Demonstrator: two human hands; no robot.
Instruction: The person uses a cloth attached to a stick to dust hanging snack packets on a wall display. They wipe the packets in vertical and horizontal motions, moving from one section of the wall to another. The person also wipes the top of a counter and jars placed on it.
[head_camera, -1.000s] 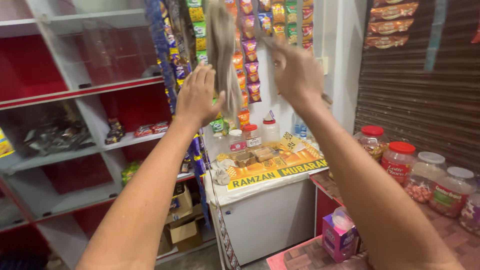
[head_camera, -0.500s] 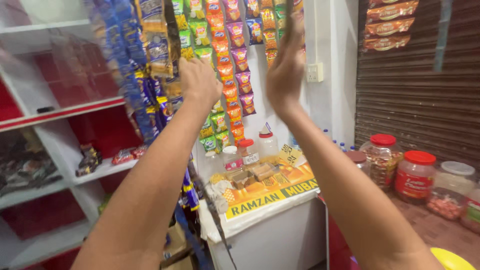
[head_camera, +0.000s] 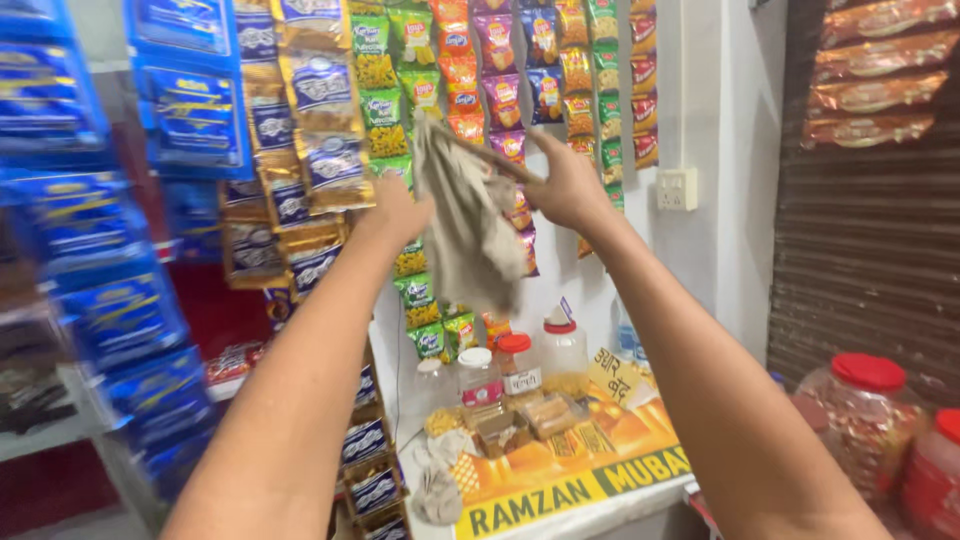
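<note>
Head view: both arms raised up twd hanging snack strips. Left hand (head_camera: 395, 215) & right hand (head_camera: 567, 185) hold a grey-brown cloth (head_camera: 468, 225) betw. them, up at the level of the packets. Right grip clenched on cloth's top edge, fingers pinching it; the cloth stretches from there across to the left. Left grip closed on the cloth's left side, tho fingers mostly hidden behind the hand. Rest of cloth hangs down limp, crumpled, in front of the white wall (head_camera: 700, 250) and partly over the packet strips.

Behind cloth: strips of red, green & yellow snack packets (head_camera: 500, 60) hanging vert. To the left, brown/gold packets (head_camera: 320, 140), then blue packets (head_camera: 190, 110), blurred. Wall socket (head_camera: 677, 188) right of right hand, well apart.

Below, on a surface w/ yellow-orange banner (head_camera: 570, 480): small jars w/ red & white lids (head_camera: 515, 365), a white bottle w/ red cap (head_camera: 562, 345), trays of small sweets (head_camera: 520, 425). Far right: big red-lidded jar (head_camera: 860, 420), near a brown roller shutter (head_camera: 870, 230).
</note>
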